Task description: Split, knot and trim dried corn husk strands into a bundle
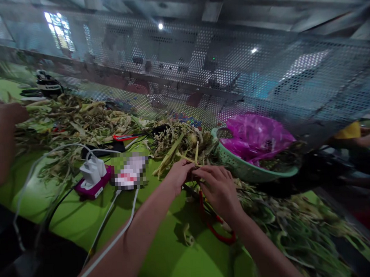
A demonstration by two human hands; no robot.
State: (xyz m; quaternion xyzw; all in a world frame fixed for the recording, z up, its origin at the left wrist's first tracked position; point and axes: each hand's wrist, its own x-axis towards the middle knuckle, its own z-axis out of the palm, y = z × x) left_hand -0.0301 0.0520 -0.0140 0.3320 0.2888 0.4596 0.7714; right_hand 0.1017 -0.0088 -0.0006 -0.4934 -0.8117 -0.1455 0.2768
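My left hand [181,176] and my right hand [220,185] meet over the green table, their fingertips pinched together. Between them is a thin pale-yellow plant strip [197,153], bent, with one end sticking up. The fingers partly hide it. Beneath my right hand lies a pair of scissors with red handles [223,238], partly covered. A small curled plant scrap [188,235] rests on the table in front of my hands. Just beyond them is a heap of dried plant strips [173,145].
Right of centre stands a green plastic basket [260,172] with a purple plastic bag [260,135]. Green plant strips [302,235] cover the right side. To the left are a phone [131,171], a purple power strip [93,187] with cables, a red cutter [125,137] and another person's hand [10,112].
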